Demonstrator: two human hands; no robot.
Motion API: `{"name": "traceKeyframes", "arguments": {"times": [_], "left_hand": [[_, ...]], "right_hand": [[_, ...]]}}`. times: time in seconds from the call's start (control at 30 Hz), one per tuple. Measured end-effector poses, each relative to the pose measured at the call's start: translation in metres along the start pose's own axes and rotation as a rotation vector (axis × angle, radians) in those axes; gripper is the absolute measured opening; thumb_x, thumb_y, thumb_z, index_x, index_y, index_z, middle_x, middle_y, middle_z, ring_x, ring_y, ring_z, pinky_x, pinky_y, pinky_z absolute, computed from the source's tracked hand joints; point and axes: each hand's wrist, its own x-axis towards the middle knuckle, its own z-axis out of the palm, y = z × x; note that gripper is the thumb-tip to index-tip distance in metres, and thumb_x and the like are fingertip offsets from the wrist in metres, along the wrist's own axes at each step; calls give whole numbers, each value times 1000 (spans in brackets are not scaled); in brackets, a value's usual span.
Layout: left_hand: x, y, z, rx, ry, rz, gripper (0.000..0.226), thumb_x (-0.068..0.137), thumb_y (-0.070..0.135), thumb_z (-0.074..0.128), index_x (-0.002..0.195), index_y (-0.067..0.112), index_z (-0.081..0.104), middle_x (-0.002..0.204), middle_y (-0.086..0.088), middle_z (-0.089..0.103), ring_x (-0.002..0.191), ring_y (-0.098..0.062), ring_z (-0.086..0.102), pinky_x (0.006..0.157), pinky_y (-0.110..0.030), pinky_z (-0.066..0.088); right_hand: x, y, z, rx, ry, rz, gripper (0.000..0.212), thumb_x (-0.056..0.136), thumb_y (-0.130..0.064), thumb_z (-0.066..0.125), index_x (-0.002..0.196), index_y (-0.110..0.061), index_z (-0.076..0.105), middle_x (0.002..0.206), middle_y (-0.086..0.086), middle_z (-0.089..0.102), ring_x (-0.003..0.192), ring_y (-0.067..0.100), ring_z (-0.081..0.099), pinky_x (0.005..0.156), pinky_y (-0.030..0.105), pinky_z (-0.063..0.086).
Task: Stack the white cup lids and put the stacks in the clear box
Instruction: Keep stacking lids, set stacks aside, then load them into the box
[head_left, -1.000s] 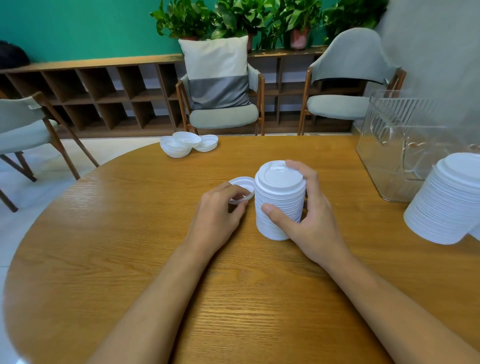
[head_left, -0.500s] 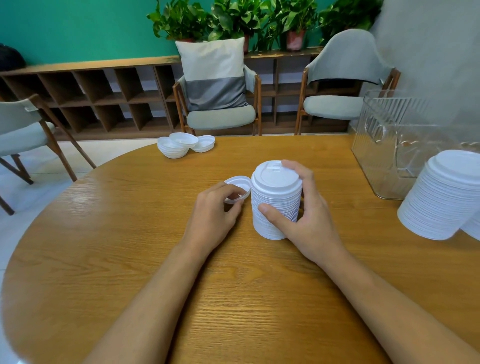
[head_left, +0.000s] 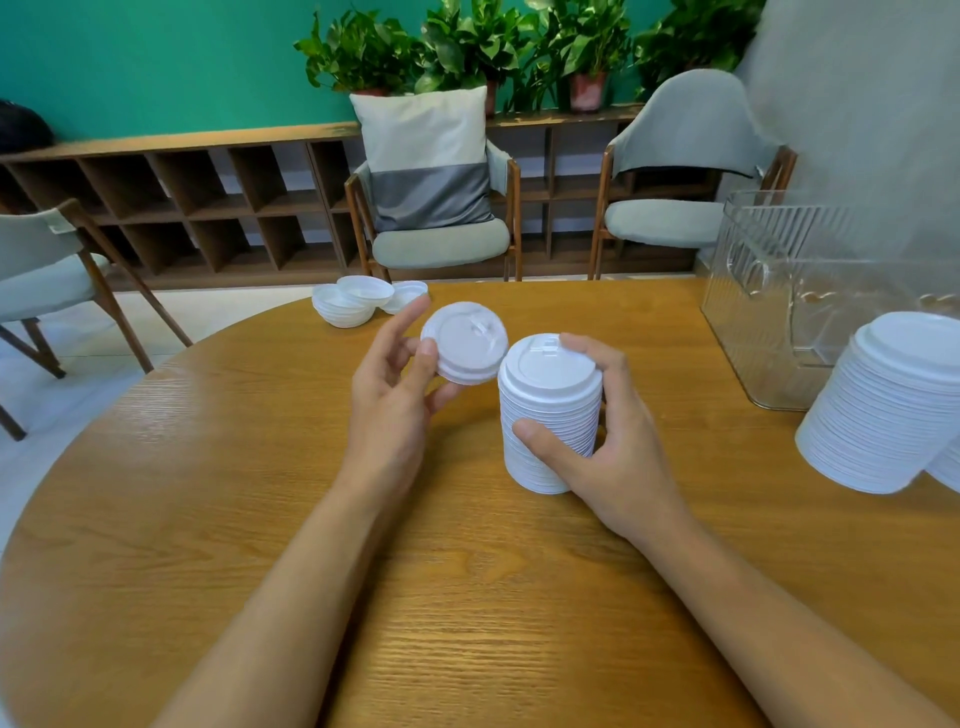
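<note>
A tall stack of white cup lids (head_left: 550, 410) stands upright on the round wooden table (head_left: 208, 493), and my right hand (head_left: 602, 441) grips it from the right, thumb in front and fingers behind. My left hand (head_left: 389, 395) pinches a single white lid (head_left: 464, 343), lifted off the table and tilted, just left of the stack's top. The clear box (head_left: 769, 322) stands at the table's right side. A second, wider stack of lids (head_left: 893, 405) leans in front of the box at the right edge.
Several loose white lids (head_left: 358, 304) lie in a small pile at the table's far edge. Chairs stand behind the table, one with a cushion, before a low wooden shelf with plants. A bare stretch of tabletop lies near me.
My left hand has picked the single lid up from the table and turned it top side up beside the stack. My right hand stays on the stack.
</note>
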Motion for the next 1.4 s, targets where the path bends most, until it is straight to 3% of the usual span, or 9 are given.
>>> {"name": "traceKeyframes", "arguments": {"times": [0.2, 0.33, 0.47, 0.6, 0.83, 0.93, 1.03, 1.2, 1.4], "left_hand": [[1, 14, 2, -481, -124, -212, 37, 107, 3, 42, 138, 8, 61, 134, -10, 72, 107, -16, 74, 87, -26, 63], [-1, 7, 7, -303, -209, -185, 35, 105, 12, 49, 137, 10, 64, 133, -7, 72, 114, -18, 67, 95, -34, 53], [-4, 0, 10, -44, -253, -118, 35, 103, 26, 54, 133, 17, 71, 110, -5, 69, 92, -20, 49, 71, -27, 39], [-6, 0, 13, 18, -275, -100, 33, 109, 20, 47, 131, 17, 71, 90, 9, 69, 77, -9, 45, 65, -24, 35], [-7, -3, 13, 164, -275, -15, 33, 106, 33, 50, 128, 26, 75, 105, -1, 65, 84, -19, 44, 68, -28, 37], [-7, -4, 11, 229, -271, 47, 41, 92, 40, 59, 129, 32, 73, 123, 3, 63, 108, -16, 56, 92, -36, 47], [-9, -3, 9, 156, -406, 53, 60, 85, 27, 65, 145, 20, 60, 143, 0, 64, 137, -20, 55, 117, -45, 41], [-14, 2, 13, 199, -333, 88, 69, 78, 33, 82, 143, 20, 62, 131, 0, 71, 129, -13, 63, 104, -29, 52], [-21, -2, 24, 357, -214, 200, 61, 71, 48, 86, 126, 28, 69, 126, 7, 66, 123, -9, 63, 98, -26, 52]], "right_hand": [[2, -2, 4, 35, 34, -10, 70, 81, -59, 76, 140, -38, 45, 138, -20, 55, 129, 7, 55, 99, 20, 48], [0, -5, 5, 42, 16, -13, 80, 81, -56, 78, 148, -44, 36, 143, -20, 54, 132, 7, 55, 104, 28, 50], [0, -7, 6, 56, -7, -15, 90, 83, -49, 81, 155, -49, 26, 145, -13, 56, 135, 11, 55, 107, 40, 51], [-1, -7, 6, 51, -6, -22, 88, 84, -45, 81, 156, -44, 30, 145, -18, 54, 135, 10, 55, 106, 36, 51], [-1, -7, 6, 47, -2, -25, 82, 83, -53, 77, 152, -46, 35, 144, -24, 53, 134, 9, 55, 105, 33, 51], [-1, -7, 7, 43, 3, -19, 81, 82, -54, 77, 152, -44, 36, 143, -21, 54, 133, 11, 55, 104, 36, 52], [-1, -8, 7, 43, 2, -22, 82, 83, -54, 76, 153, -42, 36, 145, -19, 54, 134, 12, 55, 105, 35, 51], [-2, -8, 7, 56, -9, -20, 90, 84, -51, 77, 158, -42, 28, 145, -15, 55, 132, 14, 58, 105, 36, 51], [-2, -8, 8, 64, -19, -11, 85, 81, -52, 75, 154, -46, 32, 140, -13, 57, 127, 14, 59, 100, 26, 51]]}}
